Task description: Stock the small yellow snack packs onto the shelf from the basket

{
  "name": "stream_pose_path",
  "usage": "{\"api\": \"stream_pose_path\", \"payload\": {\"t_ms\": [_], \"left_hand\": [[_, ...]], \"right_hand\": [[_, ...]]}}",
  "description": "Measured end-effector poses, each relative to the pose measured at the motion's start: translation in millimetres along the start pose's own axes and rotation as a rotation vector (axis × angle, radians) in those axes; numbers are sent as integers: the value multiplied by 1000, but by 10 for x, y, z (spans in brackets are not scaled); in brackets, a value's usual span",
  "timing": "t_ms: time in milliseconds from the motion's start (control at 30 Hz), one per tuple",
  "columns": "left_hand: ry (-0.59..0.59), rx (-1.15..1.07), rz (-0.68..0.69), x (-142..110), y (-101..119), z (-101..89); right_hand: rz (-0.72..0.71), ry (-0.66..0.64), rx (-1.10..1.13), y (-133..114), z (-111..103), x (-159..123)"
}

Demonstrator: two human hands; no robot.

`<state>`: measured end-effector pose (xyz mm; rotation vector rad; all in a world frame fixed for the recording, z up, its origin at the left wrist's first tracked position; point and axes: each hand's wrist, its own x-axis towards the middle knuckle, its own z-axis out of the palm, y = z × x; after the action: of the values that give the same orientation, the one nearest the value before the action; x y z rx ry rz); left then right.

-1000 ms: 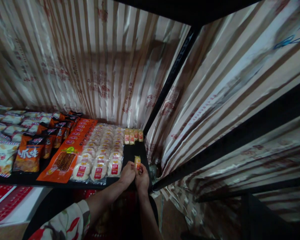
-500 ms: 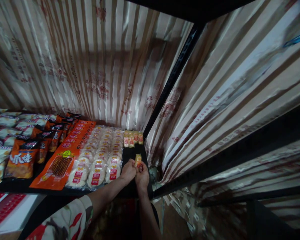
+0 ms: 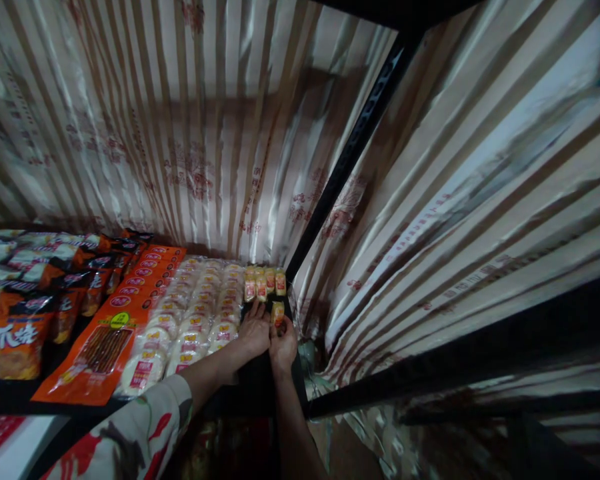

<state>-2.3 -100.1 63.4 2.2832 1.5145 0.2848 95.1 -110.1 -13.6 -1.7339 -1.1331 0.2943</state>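
Striped curtain backs the black shelf. Brushing sideways, the left hand, spread and seemingly unladen, could skew the rice crackers; too loose a pinch could cost the right hand its yellow packet, near the shelf's right end. Visible: three cracker columns, at least four matching packets behind, one pinched.

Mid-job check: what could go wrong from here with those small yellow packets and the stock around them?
The left hand has its fingertips close to the front of the grouped packets, so a nudge might knock them askew.

The left forearm crosses in front of the bagged white rounds; it could drag their loose wrapping.

The right hand grips one packet near the shelf's right end; a slip might send it over the edge.
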Motion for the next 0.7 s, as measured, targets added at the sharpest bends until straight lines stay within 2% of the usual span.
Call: {"api": "stream_pose_path", "payload": {"t_ms": [267,467,700], "left_hand": [[32,191,121,242,-156,81],[-14,248,90,340,-251,106],[-8,229,77,354,-317,156]], "right_hand": [[-30,34,-13,-62,107,152],[-50,40,-27,-78,190,282],[-61,90,-46,-107,310,452]]}}
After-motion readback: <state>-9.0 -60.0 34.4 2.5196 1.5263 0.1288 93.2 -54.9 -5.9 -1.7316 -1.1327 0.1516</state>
